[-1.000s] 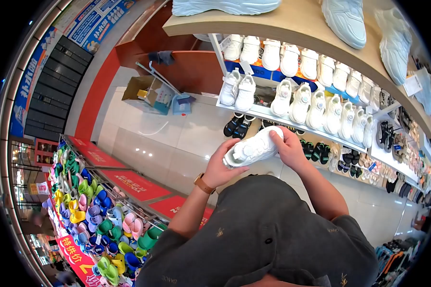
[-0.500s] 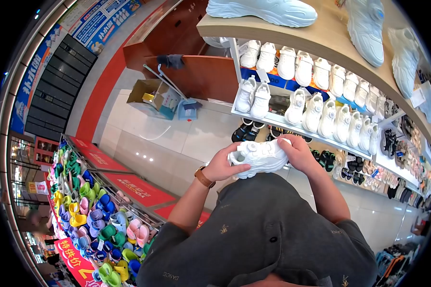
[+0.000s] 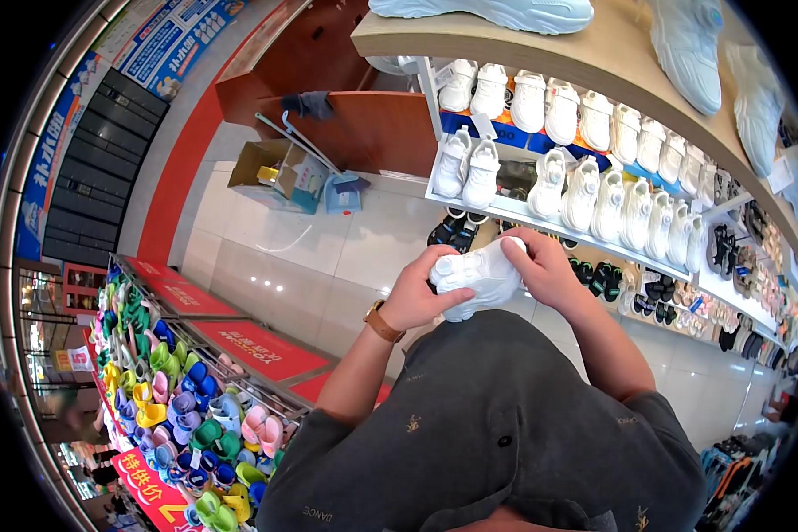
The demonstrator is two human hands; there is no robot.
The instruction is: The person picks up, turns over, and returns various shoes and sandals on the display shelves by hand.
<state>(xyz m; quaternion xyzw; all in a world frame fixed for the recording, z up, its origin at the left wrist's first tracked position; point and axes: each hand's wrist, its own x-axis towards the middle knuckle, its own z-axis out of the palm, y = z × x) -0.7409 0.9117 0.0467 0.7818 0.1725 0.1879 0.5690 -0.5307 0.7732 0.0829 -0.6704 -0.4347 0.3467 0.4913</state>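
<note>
- Just ahead, at 12 o'clock from the torso (image 3: pixel 479 426), is the white shoe (image 3: pixel 486 282), left hand (image 3: pixel 414 293) clamped round its opening end, right hand (image 3: pixel 545 269) clamped on its toe.
- Light, even pressure at both ends should keep it undented.
- Beyond, at 1 o'clock, a row of white shoes (image 3: pixel 610 211).
- Farther, at 11 o'clock, a cardboard box (image 3: pixel 257 197).

We read “DANCE” on the dark shirt (image 3: pixel 470 417), “特供价” on the lower-left red sign (image 3: pixel 146 502), and “补水啦” on the upper-left blue banner (image 3: pixel 41 173).
</note>
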